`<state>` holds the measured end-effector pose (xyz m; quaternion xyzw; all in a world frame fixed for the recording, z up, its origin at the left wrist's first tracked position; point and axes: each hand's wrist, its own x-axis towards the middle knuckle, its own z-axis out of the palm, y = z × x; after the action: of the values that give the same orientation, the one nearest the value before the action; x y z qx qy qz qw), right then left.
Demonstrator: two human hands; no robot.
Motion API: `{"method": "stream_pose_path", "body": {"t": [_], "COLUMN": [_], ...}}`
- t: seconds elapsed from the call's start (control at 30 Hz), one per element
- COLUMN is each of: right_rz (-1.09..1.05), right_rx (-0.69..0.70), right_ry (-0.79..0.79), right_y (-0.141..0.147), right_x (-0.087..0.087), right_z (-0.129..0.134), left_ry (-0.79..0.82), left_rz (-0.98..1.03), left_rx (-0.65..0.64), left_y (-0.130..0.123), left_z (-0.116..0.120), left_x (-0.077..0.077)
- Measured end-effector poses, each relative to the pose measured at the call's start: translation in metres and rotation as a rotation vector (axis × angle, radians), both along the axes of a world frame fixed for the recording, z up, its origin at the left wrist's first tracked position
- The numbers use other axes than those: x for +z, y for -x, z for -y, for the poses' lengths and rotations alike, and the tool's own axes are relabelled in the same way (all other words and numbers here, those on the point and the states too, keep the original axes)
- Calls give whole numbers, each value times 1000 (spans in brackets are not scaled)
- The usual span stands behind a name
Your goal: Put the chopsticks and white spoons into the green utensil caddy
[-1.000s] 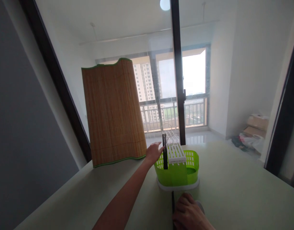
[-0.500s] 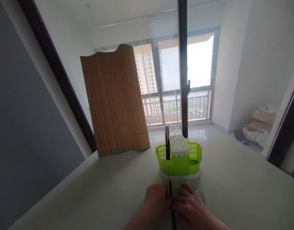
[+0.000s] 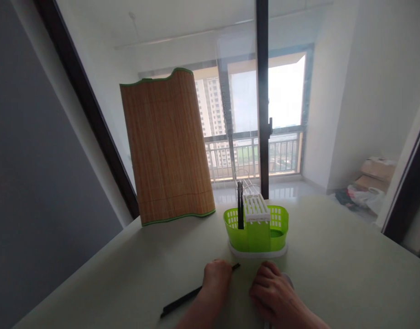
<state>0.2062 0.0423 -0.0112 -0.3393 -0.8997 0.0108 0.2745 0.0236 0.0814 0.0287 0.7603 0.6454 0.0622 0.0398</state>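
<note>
My left hand (image 3: pixel 217 276) is closed round several black chopsticks (image 3: pixel 182 301), which slant across the white table with their tips showing past my knuckles. To its right, my right hand (image 3: pixel 270 288) rests low over the table, fingers curled over a spoon (image 3: pixel 287 279) whose rounded end shows beside it; the palm is hidden. Just beyond both hands stands a green basket (image 3: pixel 258 237) with a white slotted rack (image 3: pixel 256 208) on top. More black chopsticks (image 3: pixel 240 210) stand upright in its left compartment.
A bamboo mat (image 3: pixel 169 151) with green edging stands upright on the table (image 3: pixel 103 274), left of the basket. Behind the table is a glass door with a dark frame (image 3: pixel 262 91). Cardboard boxes (image 3: pixel 377 168) and bags lie beyond the glass at right.
The black chopsticks have turned from pointing away between my hands to a slant leftward in my left hand. My hands have moved slightly apart.
</note>
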Motion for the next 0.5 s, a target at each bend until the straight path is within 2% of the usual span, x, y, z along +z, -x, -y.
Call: {"method": "stream_pose_path", "body": {"t": [0.1,0.2,0.3,0.4,0.5], "right_rz": [-21,-34,-22,-13,-24], "right_rx": [0,0,-8,-6,2], "right_ry": [-7,-14,-24,-16,-12], "right_y": [1,1,1,1,1], "right_x": [0,0,-2,-2,-1], "right_z": [0,-1,-2,-2,-1], "left_ry": [14,0,-122,-294,-362], "left_rz": [-180,-209,-217,-40,400], "left_rx": [-1,-4,24,7,-102], "left_y": [8,15,25,35,41], "left_z": [2,4,6,10,16], "left_x": [4,12,32,66,96]}}
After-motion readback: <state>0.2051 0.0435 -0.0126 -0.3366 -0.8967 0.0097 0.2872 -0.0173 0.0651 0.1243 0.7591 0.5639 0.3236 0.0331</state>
